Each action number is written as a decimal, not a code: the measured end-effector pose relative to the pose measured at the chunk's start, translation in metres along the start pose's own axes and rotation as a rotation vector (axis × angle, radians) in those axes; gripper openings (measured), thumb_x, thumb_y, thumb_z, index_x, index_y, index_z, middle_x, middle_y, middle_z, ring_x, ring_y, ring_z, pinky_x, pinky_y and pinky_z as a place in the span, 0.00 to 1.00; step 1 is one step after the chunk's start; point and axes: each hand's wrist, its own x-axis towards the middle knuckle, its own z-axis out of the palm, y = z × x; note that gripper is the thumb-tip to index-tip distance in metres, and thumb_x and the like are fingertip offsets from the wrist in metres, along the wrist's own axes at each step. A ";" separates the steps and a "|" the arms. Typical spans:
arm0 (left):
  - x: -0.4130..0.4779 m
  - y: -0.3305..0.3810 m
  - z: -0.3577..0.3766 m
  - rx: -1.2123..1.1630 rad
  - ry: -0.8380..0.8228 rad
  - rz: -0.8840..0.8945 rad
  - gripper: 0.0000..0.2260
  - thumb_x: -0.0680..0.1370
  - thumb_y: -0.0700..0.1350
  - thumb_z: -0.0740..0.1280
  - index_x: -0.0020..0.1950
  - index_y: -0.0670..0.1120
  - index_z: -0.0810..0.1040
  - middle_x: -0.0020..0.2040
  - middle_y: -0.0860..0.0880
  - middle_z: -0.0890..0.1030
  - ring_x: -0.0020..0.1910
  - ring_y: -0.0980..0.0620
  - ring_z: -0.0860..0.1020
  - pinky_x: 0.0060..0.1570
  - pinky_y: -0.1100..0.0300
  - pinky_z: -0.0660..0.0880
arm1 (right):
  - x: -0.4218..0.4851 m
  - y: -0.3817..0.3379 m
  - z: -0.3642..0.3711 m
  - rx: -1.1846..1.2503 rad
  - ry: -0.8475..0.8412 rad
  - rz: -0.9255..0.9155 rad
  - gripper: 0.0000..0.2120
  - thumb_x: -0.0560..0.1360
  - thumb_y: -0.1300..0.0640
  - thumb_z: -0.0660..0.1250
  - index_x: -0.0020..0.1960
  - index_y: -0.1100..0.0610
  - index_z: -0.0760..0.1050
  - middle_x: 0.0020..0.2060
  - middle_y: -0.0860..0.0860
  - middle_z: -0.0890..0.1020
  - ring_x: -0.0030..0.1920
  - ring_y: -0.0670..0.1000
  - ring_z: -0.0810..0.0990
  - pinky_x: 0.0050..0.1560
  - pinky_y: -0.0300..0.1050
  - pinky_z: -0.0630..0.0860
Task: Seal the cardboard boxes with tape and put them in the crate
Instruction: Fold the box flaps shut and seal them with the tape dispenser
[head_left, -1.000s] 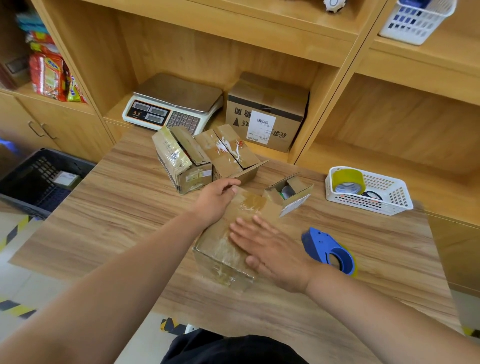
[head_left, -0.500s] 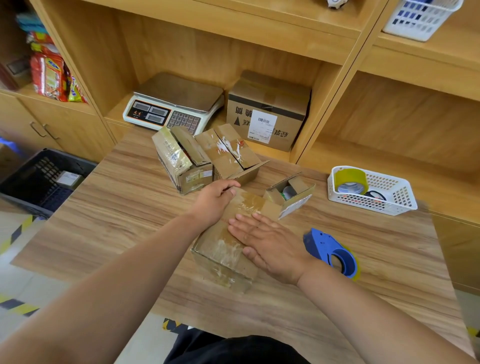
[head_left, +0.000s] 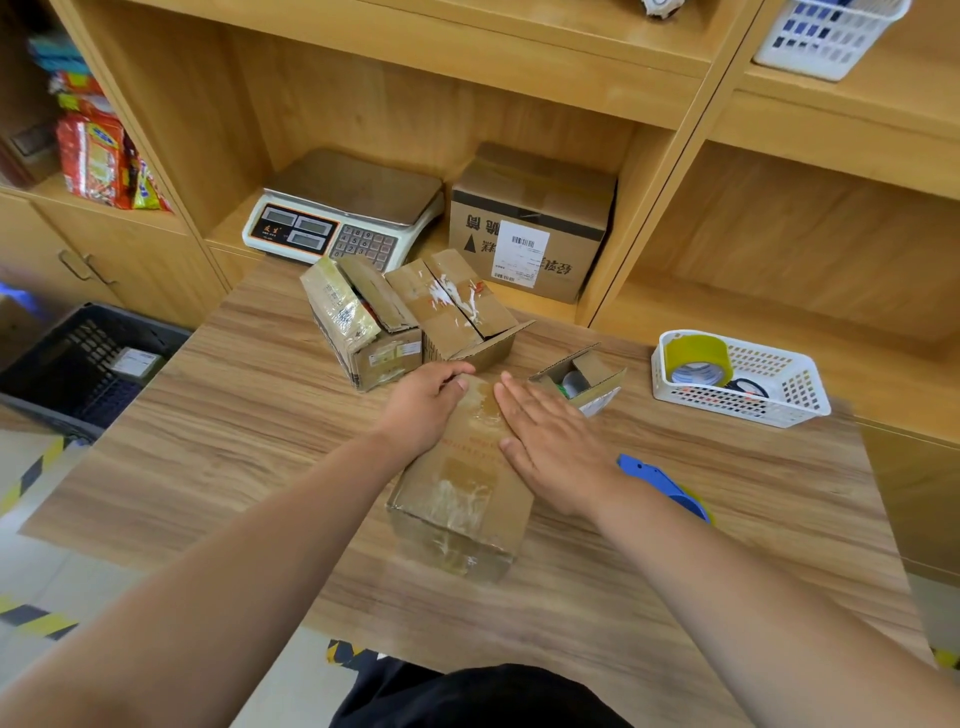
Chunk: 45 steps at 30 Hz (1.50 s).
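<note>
A taped cardboard box (head_left: 462, 499) lies on the wooden table (head_left: 249, 415) in front of me. My left hand (head_left: 423, 405) holds its far left corner with curled fingers. My right hand (head_left: 545, 439) lies flat on the box's top, fingers straight, pressing on the tape near the far end. Behind them stand two more cardboard boxes (head_left: 363, 322) (head_left: 460, 309), and a small open box (head_left: 582, 376) sits to the right. A blue tape dispenser (head_left: 670, 486) rests on the table beside my right wrist. The dark crate (head_left: 67, 364) is on the floor at the left.
A white basket (head_left: 779, 400) with a yellow tape roll (head_left: 698, 358) stands at the table's right. On the shelf behind are a weighing scale (head_left: 343, 208) and a labelled carton (head_left: 530, 223). The crate holds one small package (head_left: 136, 362).
My right hand has slid along the box's top away from me, from the near middle to the far end. The left hand has stayed at the far corner.
</note>
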 end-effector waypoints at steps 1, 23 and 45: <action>0.001 0.004 -0.001 0.059 -0.006 0.007 0.14 0.81 0.44 0.60 0.66 0.46 0.75 0.64 0.49 0.76 0.63 0.53 0.73 0.59 0.65 0.65 | -0.001 -0.002 -0.001 0.002 0.010 0.012 0.35 0.74 0.38 0.30 0.78 0.50 0.37 0.77 0.45 0.41 0.77 0.48 0.43 0.74 0.44 0.41; -0.060 0.004 0.008 0.995 -0.163 0.377 0.30 0.77 0.57 0.48 0.71 0.39 0.65 0.72 0.42 0.69 0.71 0.47 0.68 0.70 0.50 0.59 | -0.016 -0.039 0.014 -0.149 0.199 0.076 0.32 0.79 0.44 0.45 0.75 0.63 0.58 0.75 0.58 0.60 0.76 0.55 0.56 0.74 0.51 0.48; -0.070 0.004 0.015 1.025 0.026 0.134 0.40 0.75 0.67 0.41 0.72 0.38 0.32 0.77 0.38 0.38 0.77 0.44 0.39 0.70 0.55 0.33 | -0.015 -0.047 0.021 -0.121 0.196 0.258 0.34 0.76 0.41 0.48 0.67 0.67 0.70 0.67 0.62 0.72 0.69 0.58 0.70 0.69 0.53 0.63</action>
